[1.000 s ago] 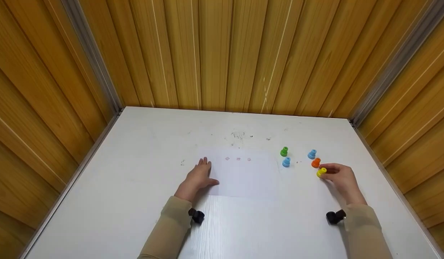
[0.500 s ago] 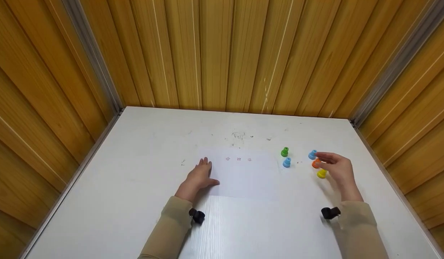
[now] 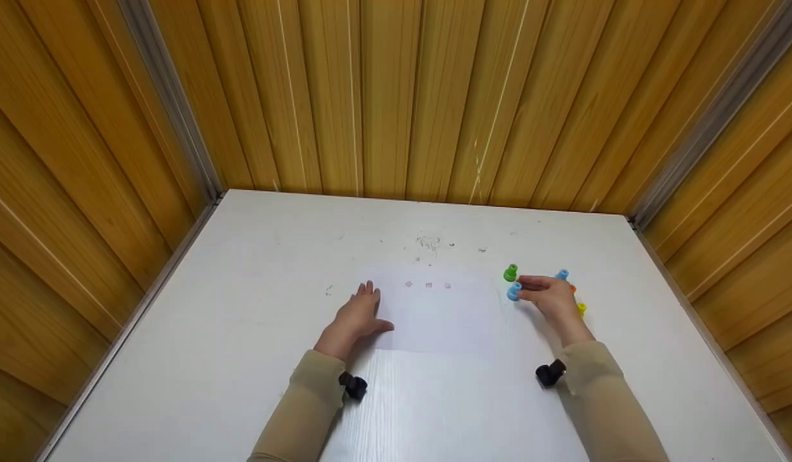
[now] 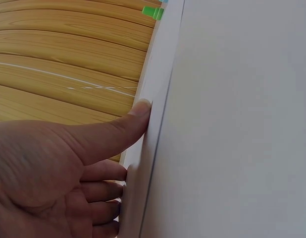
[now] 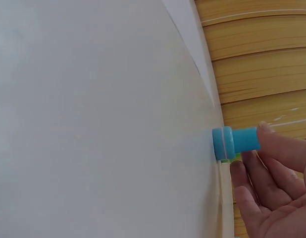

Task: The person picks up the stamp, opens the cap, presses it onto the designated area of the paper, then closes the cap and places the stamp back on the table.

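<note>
My left hand (image 3: pixel 357 316) rests at the left edge of a white sheet of paper (image 3: pixel 434 327), fingers stretched out. In the left wrist view its thumb (image 4: pixel 113 134) lies along the paper's edge. My right hand (image 3: pixel 553 301) is at a small blue stamp (image 3: pixel 513 292), thumb and fingers reaching around its handle. The right wrist view shows the blue stamp (image 5: pixel 234 141) upright on the table, with the thumb tip right at the handle's top and the other fingers spread behind. Three small reddish prints (image 3: pixel 428 285) run in a row near the paper's top.
A green stamp (image 3: pixel 510 273) stands just behind the near blue one. Another blue stamp (image 3: pixel 562 274), an orange stamp (image 3: pixel 572 289) and a yellow stamp (image 3: pixel 581 310) are partly hidden by my right hand. Wood-patterned panels (image 3: pixel 396 96) enclose the white table (image 3: pixel 210 333).
My right hand let go of the yellow stamp, leaving it standing by the orange one, then moved left to the near blue stamp. The left hand stayed in place.
</note>
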Available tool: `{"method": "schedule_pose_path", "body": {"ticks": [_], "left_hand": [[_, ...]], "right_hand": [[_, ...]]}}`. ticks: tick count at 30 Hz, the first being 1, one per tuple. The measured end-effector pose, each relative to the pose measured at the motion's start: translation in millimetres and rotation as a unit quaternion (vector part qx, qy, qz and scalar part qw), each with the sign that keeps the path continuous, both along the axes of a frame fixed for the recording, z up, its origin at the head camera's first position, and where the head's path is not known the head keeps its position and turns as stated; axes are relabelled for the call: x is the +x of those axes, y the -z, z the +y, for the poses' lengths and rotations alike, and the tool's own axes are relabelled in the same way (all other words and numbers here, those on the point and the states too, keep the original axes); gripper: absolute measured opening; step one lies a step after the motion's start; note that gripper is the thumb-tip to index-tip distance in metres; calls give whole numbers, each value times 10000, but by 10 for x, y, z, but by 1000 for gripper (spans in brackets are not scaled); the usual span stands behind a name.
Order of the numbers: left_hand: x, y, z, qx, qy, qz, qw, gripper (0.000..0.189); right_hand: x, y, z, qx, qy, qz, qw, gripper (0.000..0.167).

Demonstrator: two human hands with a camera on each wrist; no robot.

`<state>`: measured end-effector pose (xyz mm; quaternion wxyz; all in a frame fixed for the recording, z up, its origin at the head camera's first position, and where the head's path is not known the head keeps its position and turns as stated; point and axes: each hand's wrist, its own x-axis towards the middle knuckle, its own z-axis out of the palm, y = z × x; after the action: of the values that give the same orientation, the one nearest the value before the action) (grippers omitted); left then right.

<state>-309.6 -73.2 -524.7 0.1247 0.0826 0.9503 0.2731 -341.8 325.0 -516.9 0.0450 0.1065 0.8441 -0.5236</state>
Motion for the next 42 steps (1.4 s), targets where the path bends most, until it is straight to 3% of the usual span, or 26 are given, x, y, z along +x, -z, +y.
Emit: {"method": "schedule_pose_path", "body": {"ticks": [16,26,31,34,36,38,40,42], "left_hand": [[-5,-13,20,25,-81,-110,9999,90],[-8,-20,26,-58,-111,-109,9999,89],[9,-31,53,-69,-189,78,9998,90],[28,-51,100,321,-186,301,9989,84],[47,-65,161,908,-152,457,9947,77],[74,-78,248,1662,-108,556,9845,68],[110,-86,356,2454,-96,612,9674,59],[145,-87,467,3190,-96,679,9453,51]], "right_hand": [[-39,34,-41,152,108,-157,9997,45],[72,-197,-185,427,22,322,9986,46],[171,-326,-374,-93,-153,605,9980,45],[241,-343,-516,-609,-265,751,9950,43],[286,-326,-624,-982,-324,812,9913,43],[331,-296,-744,-1336,-411,870,9864,44],[375,-257,-875,-1795,-425,887,9788,43],[421,-215,-1003,-2237,-428,890,9696,42]]}}
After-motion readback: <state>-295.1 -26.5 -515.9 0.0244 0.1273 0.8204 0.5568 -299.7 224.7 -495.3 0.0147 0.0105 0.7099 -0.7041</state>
